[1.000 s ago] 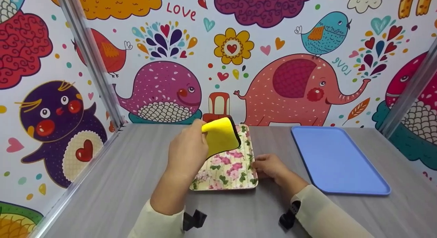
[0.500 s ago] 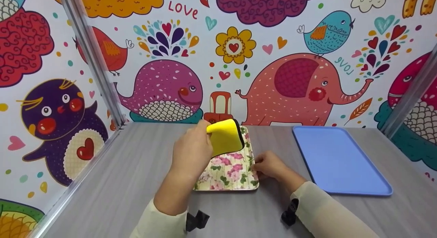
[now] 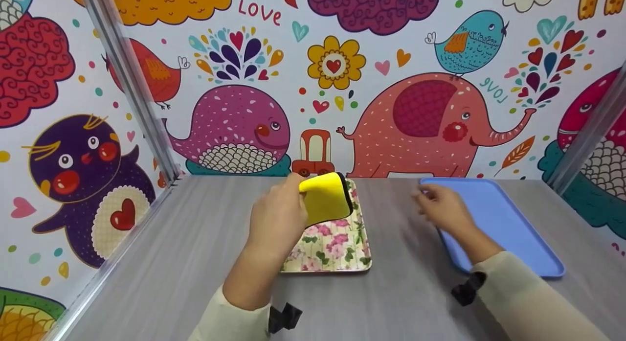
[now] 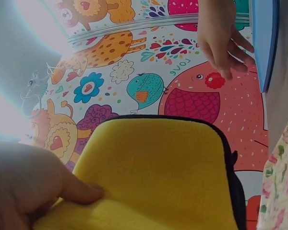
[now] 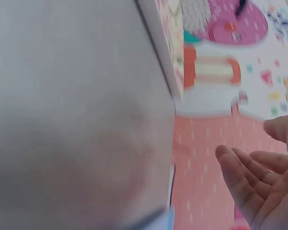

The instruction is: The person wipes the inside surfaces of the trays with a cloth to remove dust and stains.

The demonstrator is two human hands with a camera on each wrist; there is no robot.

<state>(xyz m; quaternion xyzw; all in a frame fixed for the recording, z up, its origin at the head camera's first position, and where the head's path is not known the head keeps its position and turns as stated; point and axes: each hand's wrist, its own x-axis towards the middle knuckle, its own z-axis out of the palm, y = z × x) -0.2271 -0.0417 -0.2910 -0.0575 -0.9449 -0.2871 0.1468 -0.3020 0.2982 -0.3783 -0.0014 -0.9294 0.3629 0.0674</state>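
My left hand (image 3: 279,218) pinches a yellow cloth (image 3: 328,198) with black edging, which is bent over and held above the flower-patterned tray (image 3: 332,255). In the left wrist view the thumb presses on the broad yellow face of the cloth (image 4: 158,158). The tray lies on the table, its far left part hidden behind the left hand and cloth. My right hand (image 3: 446,208) is in the air over the left edge of the blue tray (image 3: 499,211). Its loosely bent fingers (image 5: 235,175) hold nothing in the right wrist view.
The grey table (image 3: 195,262) carries both trays, with a gap between them. Behind it stands a wall printed with cartoon animals (image 3: 239,130). A metal frame post (image 3: 129,81) rises at the left corner and another (image 3: 594,140) at the right.
My right hand has left the right edge of the flower-patterned tray and moved right and away from me, to the blue tray. The left hand and cloth have shifted slightly right.
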